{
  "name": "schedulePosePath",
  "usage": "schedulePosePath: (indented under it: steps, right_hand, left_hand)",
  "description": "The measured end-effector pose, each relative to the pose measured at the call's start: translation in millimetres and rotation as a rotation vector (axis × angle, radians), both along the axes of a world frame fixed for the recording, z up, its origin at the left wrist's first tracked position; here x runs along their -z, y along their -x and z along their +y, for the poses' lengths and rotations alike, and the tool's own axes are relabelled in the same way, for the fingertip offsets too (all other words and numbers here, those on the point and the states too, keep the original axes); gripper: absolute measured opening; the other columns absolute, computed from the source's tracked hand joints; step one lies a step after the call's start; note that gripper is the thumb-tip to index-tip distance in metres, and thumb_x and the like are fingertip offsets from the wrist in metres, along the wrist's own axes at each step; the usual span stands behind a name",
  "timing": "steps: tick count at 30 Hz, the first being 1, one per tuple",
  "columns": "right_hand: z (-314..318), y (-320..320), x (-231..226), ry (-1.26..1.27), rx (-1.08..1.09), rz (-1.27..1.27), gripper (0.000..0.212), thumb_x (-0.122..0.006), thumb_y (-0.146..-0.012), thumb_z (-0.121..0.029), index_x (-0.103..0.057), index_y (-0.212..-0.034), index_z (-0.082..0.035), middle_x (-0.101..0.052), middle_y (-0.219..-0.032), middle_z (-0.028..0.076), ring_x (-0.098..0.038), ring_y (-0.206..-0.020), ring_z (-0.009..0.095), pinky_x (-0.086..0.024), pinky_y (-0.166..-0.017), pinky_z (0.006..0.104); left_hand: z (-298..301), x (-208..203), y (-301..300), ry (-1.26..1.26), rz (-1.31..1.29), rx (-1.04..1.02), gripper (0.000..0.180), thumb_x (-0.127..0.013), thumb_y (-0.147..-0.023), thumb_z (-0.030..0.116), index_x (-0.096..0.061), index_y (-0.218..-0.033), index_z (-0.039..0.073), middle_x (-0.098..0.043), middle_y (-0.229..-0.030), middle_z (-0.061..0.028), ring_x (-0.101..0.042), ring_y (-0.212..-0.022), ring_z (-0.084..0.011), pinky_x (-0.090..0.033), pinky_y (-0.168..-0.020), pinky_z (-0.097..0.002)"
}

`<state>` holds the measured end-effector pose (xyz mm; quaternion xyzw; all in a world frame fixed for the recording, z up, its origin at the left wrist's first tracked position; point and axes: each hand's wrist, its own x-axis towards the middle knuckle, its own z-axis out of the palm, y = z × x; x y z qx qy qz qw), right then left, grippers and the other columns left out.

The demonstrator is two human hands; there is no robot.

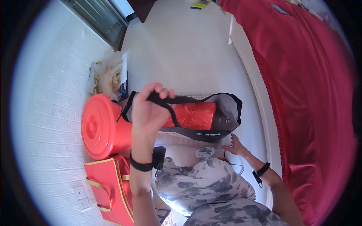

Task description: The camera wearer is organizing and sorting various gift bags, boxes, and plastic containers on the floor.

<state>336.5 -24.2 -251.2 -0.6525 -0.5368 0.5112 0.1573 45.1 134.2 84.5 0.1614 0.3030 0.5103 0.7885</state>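
Note:
In front of me stands a tote bag in grey and black, its top wide apart. Inside it lies a box-shaped bundle wrapped in shiny red plastic. My left hand is raised over the bag's left part, with fingers curled round its black strap handle. Beside the bag's near right corner is my right hand, fingers apart and nothing visible in them. Whether a fingertip touches the bag, I cannot tell.
To the left, by the white wall, stand a red lidded bucket, a red bag with yellow trim and a clear plastic bag of tan things. A red cloth hangs along the right. A thin cable lies near my right hand.

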Motion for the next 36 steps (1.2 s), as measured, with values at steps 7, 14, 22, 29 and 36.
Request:
schedulePosePath:
  steps: [7,14,22,29,36]
  right_hand:
    - [5.0,23.8,37.4,-0.11,0.05,0.0,0.06,-0.064,-0.076,-0.024,-0.035,-0.122,0.002,-0.054,-0.104,0.024,-0.053,-0.101,0.042,-0.042,-0.091,0.0437]
    - [2.8,28.7,15.0,-0.353,0.254,0.083,0.058,-0.057,-0.081,-0.018,-0.031,-0.131,-0.006,-0.039,-0.13,0.02,-0.043,-0.117,0.037,-0.039,-0.093,0.0445]
    - [78.5,18.8,-35.4,0.317,0.57,1.118,0.06,-0.041,-0.089,-0.049,-0.025,-0.139,-0.017,-0.033,-0.137,0.012,-0.038,-0.123,0.031,-0.036,-0.094,0.0543]
    - [155.7,11.8,-30.7,0.267,0.534,1.237,0.046,-0.041,-0.093,-0.039,-0.042,-0.129,-0.01,-0.046,-0.127,0.01,-0.051,-0.111,0.026,-0.042,-0.092,0.0451]
    - [124.4,25.8,2.4,0.295,0.569,1.133,0.031,-0.039,-0.095,-0.017,-0.05,-0.118,0.0,-0.061,-0.108,0.008,-0.06,-0.096,0.02,-0.05,-0.082,0.0351]
  left_hand:
    - [-10.5,-60.4,-4.2,-0.202,-0.199,0.047,0.016,-0.047,-0.09,0.023,-0.053,-0.083,0.01,-0.053,-0.073,-0.0018,-0.054,-0.099,-0.0248,-0.032,-0.089,-0.0402]
    - [-14.1,-104.9,-2.9,-0.458,-0.283,0.182,0.024,-0.049,-0.091,0.026,-0.046,-0.11,0.011,-0.053,-0.089,-0.004,-0.036,-0.126,-0.0257,-0.016,-0.104,-0.0522]
    - [-29.6,-121.8,-1.2,-0.477,-0.21,0.11,0.039,-0.059,-0.085,0.024,-0.041,-0.116,0.009,-0.054,-0.09,-0.0049,-0.037,-0.124,-0.026,-0.016,-0.103,-0.0532]
    - [-41.1,-123.5,-3.4,-0.471,-0.207,0.073,0.043,-0.061,-0.082,0.022,-0.041,-0.117,0.01,-0.055,-0.087,-0.0036,-0.04,-0.121,-0.0249,-0.015,-0.104,-0.0529]
    - [-61.6,-121.5,-2.0,-0.492,-0.164,0.029,0.048,-0.068,-0.077,0.022,-0.04,-0.115,0.014,-0.051,-0.081,0.0023,-0.043,-0.112,-0.0228,-0.014,-0.103,-0.0515]
